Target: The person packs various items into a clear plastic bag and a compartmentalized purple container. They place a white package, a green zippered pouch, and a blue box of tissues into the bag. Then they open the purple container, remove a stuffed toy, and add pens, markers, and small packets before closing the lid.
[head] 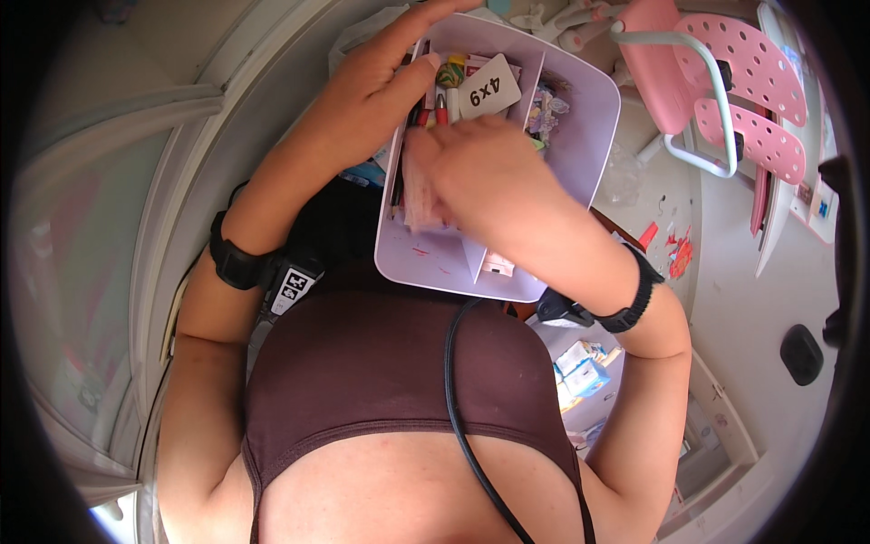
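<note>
A lilac plastic storage bin [583, 160] with inner dividers is held up in front of my chest. My left hand [380, 92] grips its left rim, thumb inside and the other fingers over the outer side. My right hand [486, 173], slightly blurred, reaches into the wider left compartment. Its fingers are at a pale pink, thin-looking item [419, 194]; whether they pinch it is hidden. Beyond them are a white card [488, 88] bearing writing, a red pen [442, 109] and a green-and-yellow patterned ball [450, 73]. A dark pencil [396, 190] lies along the left wall.
Small stickers or trinkets [544, 112] fill part of the right compartment. A pink chair [680, 75] with a white frame stands at upper right. Red scraps [680, 253] and a clear plastic bag [620, 178] lie right of the bin. A black cable [452, 381] runs down my chest.
</note>
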Available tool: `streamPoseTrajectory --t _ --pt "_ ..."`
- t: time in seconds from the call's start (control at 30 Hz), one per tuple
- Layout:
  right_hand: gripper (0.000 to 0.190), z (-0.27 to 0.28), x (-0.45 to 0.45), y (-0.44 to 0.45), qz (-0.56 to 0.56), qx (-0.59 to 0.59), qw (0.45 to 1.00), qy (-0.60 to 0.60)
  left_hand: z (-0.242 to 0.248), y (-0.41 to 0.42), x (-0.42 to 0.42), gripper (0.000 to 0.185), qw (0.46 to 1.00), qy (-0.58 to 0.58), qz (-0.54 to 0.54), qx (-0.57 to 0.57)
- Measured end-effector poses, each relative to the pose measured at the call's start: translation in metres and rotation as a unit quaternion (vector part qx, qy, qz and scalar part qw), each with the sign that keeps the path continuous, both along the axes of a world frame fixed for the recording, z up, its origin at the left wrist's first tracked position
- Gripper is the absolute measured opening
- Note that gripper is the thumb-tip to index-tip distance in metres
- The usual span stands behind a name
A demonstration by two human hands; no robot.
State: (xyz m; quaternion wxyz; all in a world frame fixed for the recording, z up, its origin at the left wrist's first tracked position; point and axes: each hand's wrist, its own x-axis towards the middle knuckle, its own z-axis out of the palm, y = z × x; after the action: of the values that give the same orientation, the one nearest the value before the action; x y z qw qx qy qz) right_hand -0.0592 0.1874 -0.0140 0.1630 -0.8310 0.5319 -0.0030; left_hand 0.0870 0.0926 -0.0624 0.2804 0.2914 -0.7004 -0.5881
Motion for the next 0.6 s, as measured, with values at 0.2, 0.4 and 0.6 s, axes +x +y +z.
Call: streamPoseTrajectory --t 0.2,0.4,0.6 --pt "0.021 0.0 0.0 0.015 0.092 0.136 0.986 -0.008 -0.005 0.0 0.003 0.054 1.0 -0.003 -0.01 -0.006" --pt "0.026 0.039 -0.026 -0.004 -0.01 -0.071 0.997 -0.016 -0.007 0.0 0.004 0.054 0.999 0.017 -0.005 0.027" --pt "0.026 0.058 -0.053 -0.021 -0.15 -0.199 0.964 -0.097 -0.008 0.001 0.004 0.054 0.999 0.006 0.0 0.046"
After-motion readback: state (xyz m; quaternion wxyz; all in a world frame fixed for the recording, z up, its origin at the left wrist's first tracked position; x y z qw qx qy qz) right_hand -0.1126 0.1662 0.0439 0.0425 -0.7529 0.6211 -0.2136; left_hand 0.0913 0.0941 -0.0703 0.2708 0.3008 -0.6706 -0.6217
